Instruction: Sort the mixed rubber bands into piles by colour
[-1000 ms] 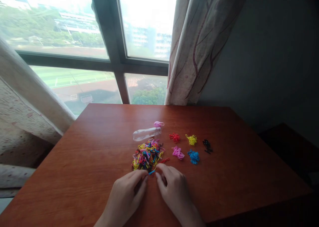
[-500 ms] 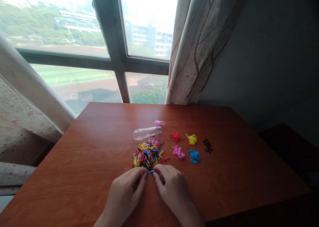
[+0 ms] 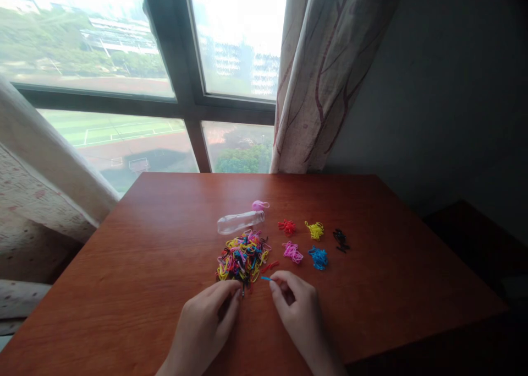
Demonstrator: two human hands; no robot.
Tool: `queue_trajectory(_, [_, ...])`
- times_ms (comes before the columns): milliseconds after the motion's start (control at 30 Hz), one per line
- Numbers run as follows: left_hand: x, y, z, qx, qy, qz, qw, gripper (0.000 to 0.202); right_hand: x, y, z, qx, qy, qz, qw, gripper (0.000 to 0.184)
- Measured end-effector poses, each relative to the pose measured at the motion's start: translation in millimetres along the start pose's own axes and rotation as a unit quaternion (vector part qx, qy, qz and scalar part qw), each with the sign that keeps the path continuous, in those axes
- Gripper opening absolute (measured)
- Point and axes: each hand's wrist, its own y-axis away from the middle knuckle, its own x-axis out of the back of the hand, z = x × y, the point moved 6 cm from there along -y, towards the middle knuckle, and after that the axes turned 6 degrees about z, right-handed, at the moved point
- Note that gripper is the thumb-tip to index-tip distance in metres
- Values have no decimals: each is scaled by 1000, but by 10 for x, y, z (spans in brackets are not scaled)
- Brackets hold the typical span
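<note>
My right hand (image 3: 296, 301) pinches a blue rubber band (image 3: 265, 278) between thumb and forefinger, its free end pointing left. My left hand (image 3: 210, 315) has thumb and forefinger closed at the near edge of a mixed pile of coloured rubber bands (image 3: 243, 255); dark bands lie against the fingertips, and what they grip is too small to make out. Beside the pile, on its right, is a loose red band (image 3: 270, 266). Sorted heaps sit farther right: red bands (image 3: 287, 227), yellow bands (image 3: 314, 230), pink bands (image 3: 292, 252), blue bands (image 3: 318, 258) and black bands (image 3: 340, 240).
Behind the pile a clear plastic bottle (image 3: 240, 222) lies on its side, with a pink cap-like piece with a loop (image 3: 260, 205) near its mouth. Everything rests on a brown wooden table (image 3: 144, 266). A window (image 3: 187, 109) and curtains (image 3: 325, 73) stand beyond it.
My right hand has moved right with the blue band, away from my left hand. My left hand stays by the pile's near edge. The view has shifted slightly.
</note>
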Motion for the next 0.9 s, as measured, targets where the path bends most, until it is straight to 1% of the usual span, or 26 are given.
queue_trajectory(67, [-3, 7, 0, -4, -4, -2, 1000, 17, 157, 16, 119, -15, 11, 26, 1000, 21])
queue_trajectory(133, [-3, 11, 4, -8, -9, -3, 1000, 17, 359, 22, 280, -27, 37, 57, 997, 23])
queue_trajectory(267, [4, -1, 20, -12, -16, 1, 1000, 17, 769, -8, 608, -32, 118, 115, 986, 30])
queue_trajectory(367, [9, -16, 26, -11, -16, 6, 1000, 18, 929, -44, 757, -24, 170, 132, 976, 34])
queue_trajectory(500, [12, -21, 27, -10, -14, 9, 1000, 18, 938, -57, 821, -15, 203, 129, 971, 38])
queue_trajectory(700, [7, -3, 27, -13, -16, 4, 1000, 16, 926, -26, 834, -10, 202, 133, 970, 36])
queue_trajectory(800, [8, 4, 30, -18, -17, 4, 1000, 16, 913, -14, 792, -9, 191, 135, 972, 33])
queue_trajectory(900, [3, 1, 25, -17, -20, 2, 1000, 16, 819, -11, 679, -6, 156, 125, 980, 28])
